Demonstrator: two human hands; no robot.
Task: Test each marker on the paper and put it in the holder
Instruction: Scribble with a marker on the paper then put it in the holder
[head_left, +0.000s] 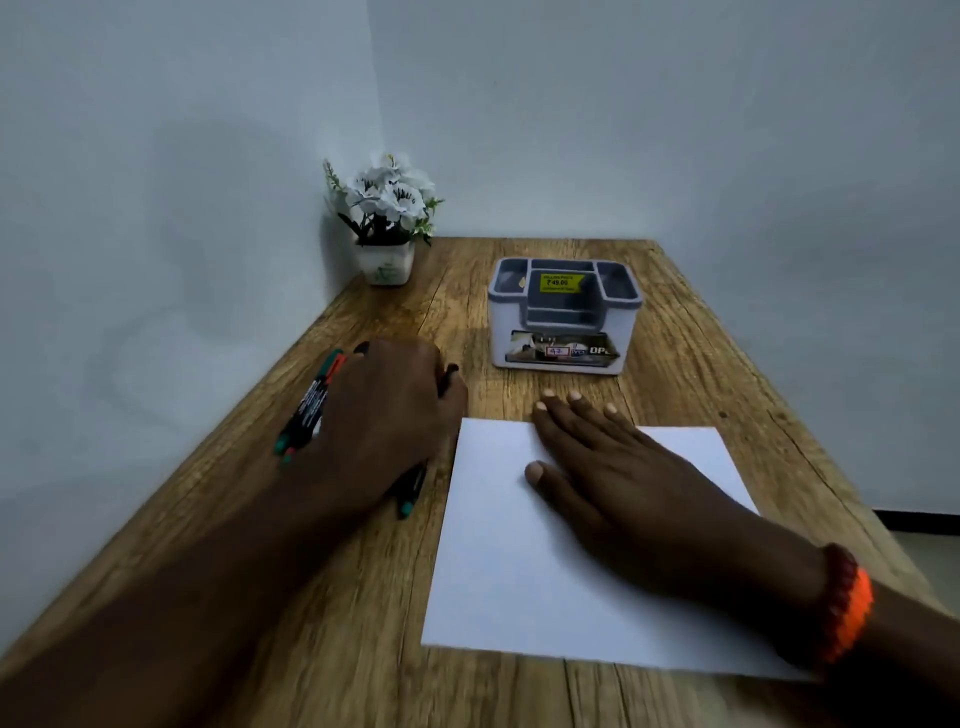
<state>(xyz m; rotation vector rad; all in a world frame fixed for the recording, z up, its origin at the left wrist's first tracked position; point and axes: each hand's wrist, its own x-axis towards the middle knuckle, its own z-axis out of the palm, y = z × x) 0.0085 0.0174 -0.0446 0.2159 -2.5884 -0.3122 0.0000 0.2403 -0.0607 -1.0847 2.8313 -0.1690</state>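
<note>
Markers (310, 406) are lying in a loose bunch on the wooden table (332, 597), left of the paper, dark barrels with green and red caps; more barrel ends are poking out under the wrist side of the left hand, beside the paper's left edge. Left hand (387, 415) is sitting on top of the bunch, knuckles up, fingers curled down over the markers; a dark marker tip is sticking out past the fingers on the far side. Whether it is actually gripping one or just covering them, cannot tell.

White paper (498, 561) is lying flat at the middle-right of the table, blank where visible. Right hand (618, 478) is resting palm down on the paper's far part, fingers straight and spread, fingertips reaching past the far edge onto the wood. Orange and dark red bands (844, 603) are sitting on that wrist.

Holder (563, 317) is standing beyond the paper, white walls, grey compartments, yellow price sticker inside, printed label on front. Potted white flowers (387, 218) are standing in the far-left corner against the wall (675, 130).
</note>
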